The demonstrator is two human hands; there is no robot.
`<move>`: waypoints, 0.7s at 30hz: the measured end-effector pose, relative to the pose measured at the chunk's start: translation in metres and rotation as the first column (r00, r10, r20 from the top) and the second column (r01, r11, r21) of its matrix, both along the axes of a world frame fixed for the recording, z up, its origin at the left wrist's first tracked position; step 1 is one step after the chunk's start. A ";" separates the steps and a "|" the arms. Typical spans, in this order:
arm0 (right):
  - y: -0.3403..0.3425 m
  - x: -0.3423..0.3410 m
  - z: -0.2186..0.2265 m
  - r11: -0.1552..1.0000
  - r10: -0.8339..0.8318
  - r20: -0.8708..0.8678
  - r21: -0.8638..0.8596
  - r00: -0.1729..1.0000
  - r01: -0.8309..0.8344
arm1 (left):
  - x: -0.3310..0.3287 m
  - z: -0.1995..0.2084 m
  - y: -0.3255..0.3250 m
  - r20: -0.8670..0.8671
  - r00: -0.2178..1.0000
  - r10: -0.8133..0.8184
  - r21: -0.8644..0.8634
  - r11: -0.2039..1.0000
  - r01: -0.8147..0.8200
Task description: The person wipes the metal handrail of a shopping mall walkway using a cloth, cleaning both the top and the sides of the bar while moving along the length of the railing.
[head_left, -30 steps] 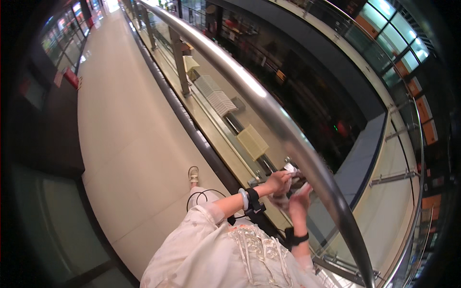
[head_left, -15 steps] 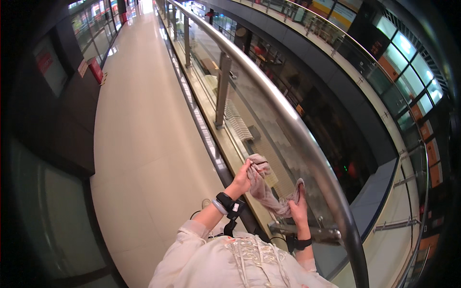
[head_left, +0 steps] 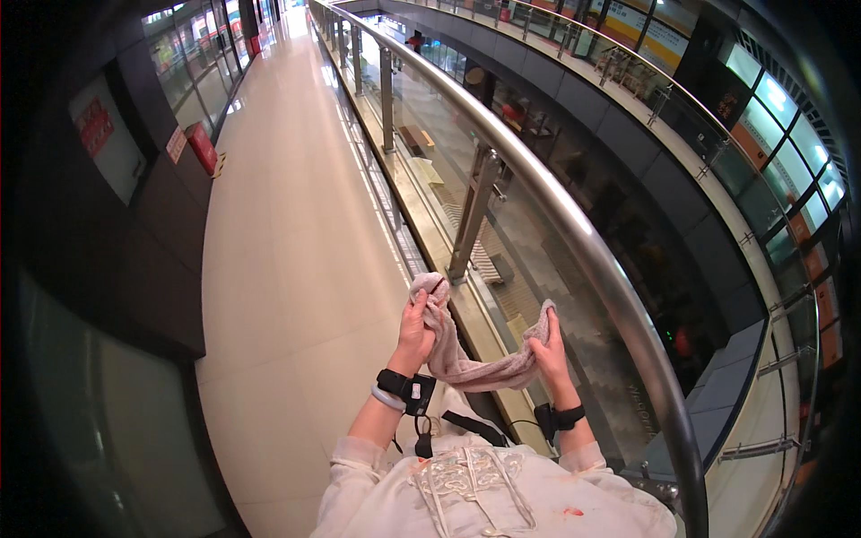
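A greyish-pink cloth (head_left: 475, 372) hangs in a sagging curve between my two hands, slightly bunched along its length. My left hand (head_left: 415, 334) is closed round one end, and a bunched fold sticks up above its fingers. The other end is gripped in my right hand (head_left: 549, 348), with the cloth's tip pressed against the fingers. Both hands are in front of my body, beside the glass balustrade, and the cloth stays apart from the metal handrail (head_left: 574, 224). Black straps with small devices sit on both wrists.
The rail's post (head_left: 473, 211) and glass panels run along my right, with a lower floor visible beyond. A pale tiled walkway (head_left: 287, 269) stretches ahead on the left, bordered by a dark wall (head_left: 152, 260). A red box (head_left: 201, 148) stands against that wall.
Both hands have shifted left with the cloth, the left one more, so the cloth is stretched wider. The view has moved along the railing, and the post now appears farther right.
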State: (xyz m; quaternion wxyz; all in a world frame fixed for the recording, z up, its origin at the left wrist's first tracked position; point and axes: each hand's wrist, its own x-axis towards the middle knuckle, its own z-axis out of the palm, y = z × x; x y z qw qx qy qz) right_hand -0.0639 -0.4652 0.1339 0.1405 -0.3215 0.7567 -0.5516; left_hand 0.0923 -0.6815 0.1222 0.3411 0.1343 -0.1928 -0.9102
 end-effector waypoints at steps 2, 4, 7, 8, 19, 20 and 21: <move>-0.029 -0.010 -0.008 0.999 0.022 0.012 -0.035 1.000 -0.022 | -0.003 -0.005 -0.022 -0.005 1.000 0.015 0.005 1.000 -0.015; -0.066 -0.015 0.000 0.998 0.057 0.009 -0.023 0.998 -0.056 | -0.006 0.000 -0.049 0.068 0.995 0.075 -0.032 0.997 -0.073; -0.116 -0.037 -0.006 0.996 0.067 0.034 -0.064 0.997 -0.065 | -0.024 0.011 -0.091 0.033 0.995 0.092 -0.096 0.991 -0.088; -0.132 -0.047 -0.011 0.994 0.070 0.041 -0.083 0.997 -0.067 | -0.033 0.015 -0.105 0.006 0.996 0.089 -0.130 0.988 -0.087; -0.270 -0.133 -0.014 0.997 -0.032 -0.026 -0.076 0.999 0.030 | -0.177 0.053 -0.224 0.033 0.995 -0.093 -0.267 0.959 0.098; -0.275 -0.135 -0.010 0.995 -0.037 -0.007 -0.089 0.999 0.037 | -0.193 0.052 -0.231 0.033 0.996 -0.084 -0.296 0.951 0.090; -0.278 -0.137 -0.007 0.998 -0.034 -0.013 -0.056 0.999 0.033 | -0.210 0.043 -0.242 0.009 0.993 -0.115 -0.324 0.939 0.112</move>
